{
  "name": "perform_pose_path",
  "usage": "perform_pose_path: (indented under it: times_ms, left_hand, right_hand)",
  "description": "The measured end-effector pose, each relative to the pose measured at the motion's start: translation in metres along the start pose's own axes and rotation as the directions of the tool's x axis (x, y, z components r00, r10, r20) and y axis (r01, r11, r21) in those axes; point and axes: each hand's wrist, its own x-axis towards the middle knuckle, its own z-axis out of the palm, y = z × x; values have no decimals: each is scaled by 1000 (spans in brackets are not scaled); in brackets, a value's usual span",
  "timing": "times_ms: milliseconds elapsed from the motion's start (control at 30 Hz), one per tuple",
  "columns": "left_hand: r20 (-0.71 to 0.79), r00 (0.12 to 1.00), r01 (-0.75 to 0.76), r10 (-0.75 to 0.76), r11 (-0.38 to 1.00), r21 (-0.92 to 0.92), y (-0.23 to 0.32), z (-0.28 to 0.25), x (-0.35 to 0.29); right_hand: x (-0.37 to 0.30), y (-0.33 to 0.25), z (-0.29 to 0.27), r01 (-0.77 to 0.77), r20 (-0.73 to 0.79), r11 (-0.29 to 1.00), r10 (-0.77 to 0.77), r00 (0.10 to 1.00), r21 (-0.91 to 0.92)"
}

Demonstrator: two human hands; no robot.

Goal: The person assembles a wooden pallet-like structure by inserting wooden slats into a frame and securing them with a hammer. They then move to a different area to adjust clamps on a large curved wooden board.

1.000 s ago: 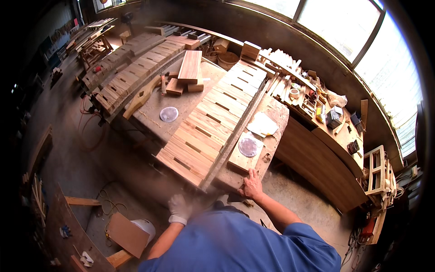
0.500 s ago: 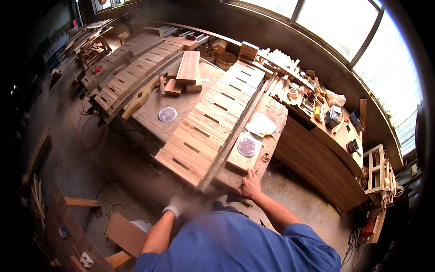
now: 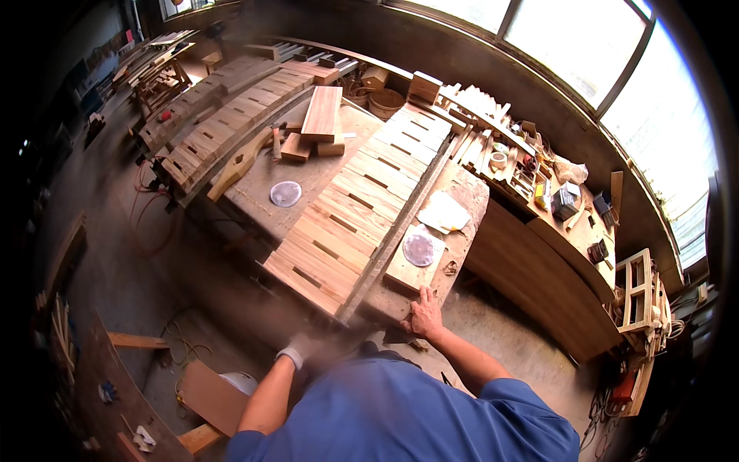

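A row of mortised wood pieces (image 3: 327,231), set side by side with a dark slot in each, runs along the workbench (image 3: 258,181). My right hand (image 3: 423,314) rests at the near right edge of the bench, fingers stretched out on it and holding nothing. Just beyond those fingers, a round pale sanding disc (image 3: 423,249) lies on a light board (image 3: 400,271). My left hand (image 3: 306,350), in a pale glove, hangs low below the near end of the row. Blur and haze hide its fingers and anything in them.
Stacked wood blocks (image 3: 321,115), a hammer (image 3: 276,143) and another round disc (image 3: 285,194) lie on the bench's left part. A second slotted row (image 3: 223,123) stands farther left. A cluttered side table (image 3: 570,223) is at right. Boards and cords lie on the floor at lower left.
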Motion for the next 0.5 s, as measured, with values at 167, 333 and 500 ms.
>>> perform_pose_path:
  times_ms: [167, 333, 500]
  left_hand:
    - [330, 907, 364, -261, 881, -302, 18, -18, 10]
    - [174, 889, 456, -424, 851, -259, 55, -18, -10]
    - [-240, 968, 12, 69, 947, 320, 102, -13, -39]
  right_hand:
    - [0, 6, 8, 10, -10, 999, -11, 1000, -47]
    - [1, 4, 10, 3, -20, 999, -4, 1000, -45]
    - [1, 5, 12, -28, -10, 999, 27, 1000, -17]
